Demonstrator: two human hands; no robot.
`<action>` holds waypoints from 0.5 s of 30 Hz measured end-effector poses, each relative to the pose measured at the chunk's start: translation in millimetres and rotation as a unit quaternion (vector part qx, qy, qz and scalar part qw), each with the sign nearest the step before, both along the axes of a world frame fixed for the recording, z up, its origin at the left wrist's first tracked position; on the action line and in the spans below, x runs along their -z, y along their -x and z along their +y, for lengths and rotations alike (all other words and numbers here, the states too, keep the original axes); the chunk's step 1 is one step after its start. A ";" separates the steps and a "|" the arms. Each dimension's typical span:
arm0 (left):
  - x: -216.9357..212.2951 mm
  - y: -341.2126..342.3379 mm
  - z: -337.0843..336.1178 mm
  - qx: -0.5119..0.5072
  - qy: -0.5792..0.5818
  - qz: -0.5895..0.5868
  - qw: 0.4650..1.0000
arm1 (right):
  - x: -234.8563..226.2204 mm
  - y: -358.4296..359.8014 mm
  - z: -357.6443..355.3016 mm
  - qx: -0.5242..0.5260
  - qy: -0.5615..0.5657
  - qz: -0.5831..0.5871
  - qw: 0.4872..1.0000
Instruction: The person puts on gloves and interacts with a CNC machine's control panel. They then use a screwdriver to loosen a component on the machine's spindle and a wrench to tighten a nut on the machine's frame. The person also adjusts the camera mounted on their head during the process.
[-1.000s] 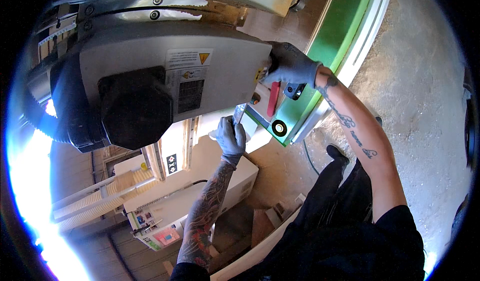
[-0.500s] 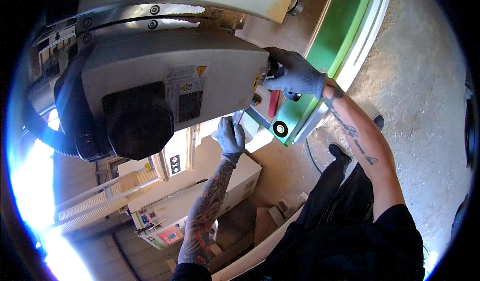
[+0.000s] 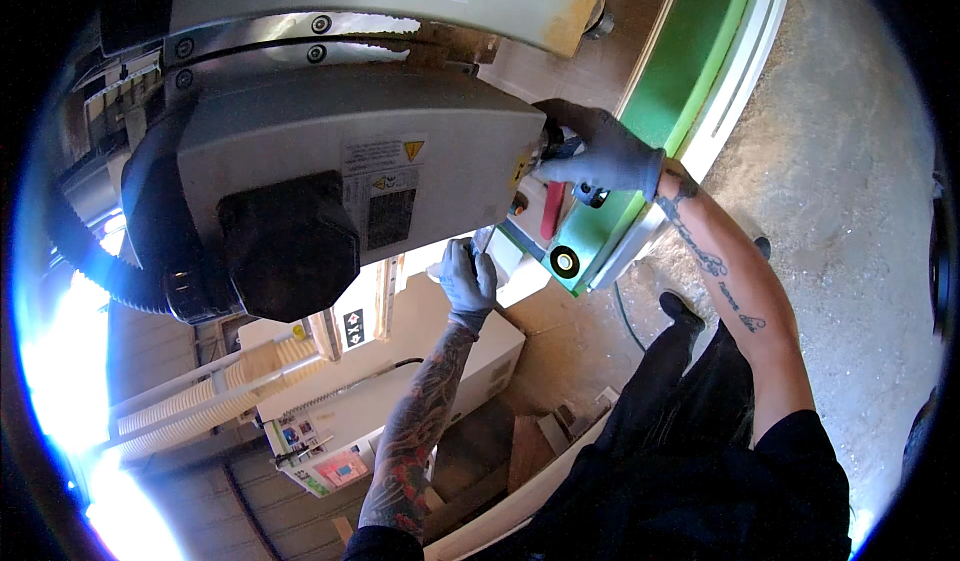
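**Reaching under a grey machine head with both gloved hands**

Standing beside a large grey machine head (image 3: 350, 171), a person in grey gloves works at its lower right corner. The right hand (image 3: 600, 151) is closed around a small dark part at that corner, seemingly to steady it. The left hand (image 3: 468, 279), just below the head, is curled around a small pale object; what it is I cannot tell. A red button (image 3: 551, 210) sits on a green panel (image 3: 690, 71) right of the head. A black hose (image 3: 140, 251) loops off its left side. Below lies a dusty concrete floor (image 3: 840, 191).
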State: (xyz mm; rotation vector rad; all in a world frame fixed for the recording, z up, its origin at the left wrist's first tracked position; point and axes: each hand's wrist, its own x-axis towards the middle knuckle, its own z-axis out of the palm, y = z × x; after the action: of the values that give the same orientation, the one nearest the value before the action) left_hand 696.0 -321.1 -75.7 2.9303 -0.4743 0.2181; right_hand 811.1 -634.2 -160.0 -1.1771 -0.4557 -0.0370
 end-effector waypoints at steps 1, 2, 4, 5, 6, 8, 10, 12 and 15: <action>2.3 -1.1 2.9 0.001 -0.003 -0.001 1.000 | -2.2 -5.7 -5.7 -0.018 0.048 0.017 0.999; 3.5 -1.3 5.0 0.001 -0.006 -0.003 1.000 | -1.2 -11.9 -2.1 -0.005 0.077 -0.003 0.997; 4.2 -0.6 3.1 -0.003 -0.003 -0.002 1.000 | -6.7 -21.3 4.8 0.021 0.135 -0.042 0.990; 4.4 -0.4 1.9 -0.004 -0.002 -0.001 1.000 | -7.3 -22.8 2.2 -0.077 0.164 0.035 0.983; 3.7 1.4 4.1 -0.006 -0.003 -0.001 1.000 | -3.6 -19.0 7.0 -0.069 0.147 0.033 0.986; 3.4 1.3 1.3 -0.001 -0.002 -0.004 1.000 | 11.8 -0.6 10.2 -0.041 0.115 0.029 0.992; 2.8 -2.7 -3.4 -0.003 -0.001 0.000 1.000 | 29.5 24.4 11.2 0.004 0.023 0.094 0.995; 2.2 -3.3 0.3 0.006 -0.007 -0.006 1.000 | 42.2 44.5 8.9 0.053 0.015 0.075 0.996; 2.6 -5.1 5.9 0.006 -0.009 -0.014 1.000 | 40.5 68.8 -1.1 0.072 0.020 0.069 0.995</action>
State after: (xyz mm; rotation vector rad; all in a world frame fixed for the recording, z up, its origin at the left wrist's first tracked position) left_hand 701.1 -315.3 -78.3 2.9439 -0.5015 0.2540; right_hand 742.3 -635.3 -200.6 -1.2409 -0.2494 -0.0707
